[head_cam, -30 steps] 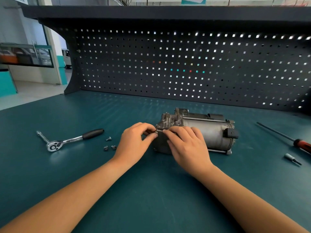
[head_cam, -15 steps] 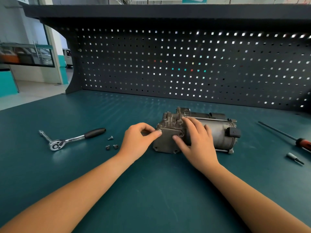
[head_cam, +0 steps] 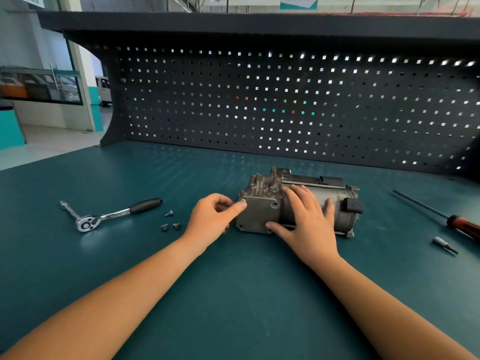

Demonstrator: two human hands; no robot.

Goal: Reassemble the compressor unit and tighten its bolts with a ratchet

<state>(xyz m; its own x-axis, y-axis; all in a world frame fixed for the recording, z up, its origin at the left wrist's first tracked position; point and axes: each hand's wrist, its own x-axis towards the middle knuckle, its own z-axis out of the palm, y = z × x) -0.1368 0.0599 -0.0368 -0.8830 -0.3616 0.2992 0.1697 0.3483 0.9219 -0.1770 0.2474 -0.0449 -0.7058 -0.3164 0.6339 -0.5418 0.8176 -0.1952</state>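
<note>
The grey metal compressor [head_cam: 335,196] lies on its side at the middle of the green bench. Its square cover plate [head_cam: 259,216] faces me on the left end. My left hand [head_cam: 210,219] pinches a small silver bolt [head_cam: 243,202] between thumb and index finger at the plate's upper left corner. My right hand [head_cam: 309,222] lies flat over the compressor's round body, thumb against the plate's lower right edge. The ratchet [head_cam: 109,216], with a black grip, lies to the left. Three loose bolts [head_cam: 170,222] lie between the ratchet and my left hand.
A red-handled screwdriver [head_cam: 462,226] lies at the far right, with a small driver bit [head_cam: 444,244] in front of it. A dark pegboard [head_cam: 285,105] closes the back of the bench. The bench's left edge opens onto a workshop floor.
My right hand has slid from the plate's top edge onto the compressor body. My left hand stays at the plate's upper left corner with the bolt.
</note>
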